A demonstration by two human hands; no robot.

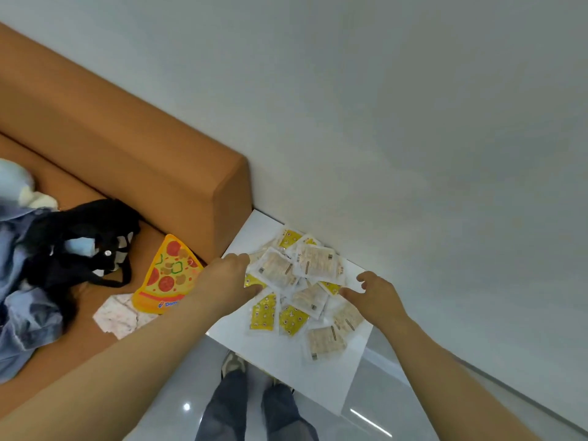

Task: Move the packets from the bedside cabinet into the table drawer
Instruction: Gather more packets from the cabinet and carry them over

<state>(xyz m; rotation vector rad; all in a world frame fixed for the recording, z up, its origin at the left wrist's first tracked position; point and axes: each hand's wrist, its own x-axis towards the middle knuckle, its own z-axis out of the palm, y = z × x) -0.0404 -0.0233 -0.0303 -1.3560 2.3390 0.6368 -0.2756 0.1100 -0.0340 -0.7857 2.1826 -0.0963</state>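
Now we flank the packets (280, 272) heaped on the bedside cabinet (280, 367) with both hands loose and empty, left hand (229, 278) at their 9 o'clock, right hand (375, 297) at 3 o'clock, equally near.

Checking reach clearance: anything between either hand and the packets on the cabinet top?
Nothing visible. The left hand and right hand sit at opposite edges of the packets heaped on the white cabinet. The table drawer is out of view, so that leg can't be judged.
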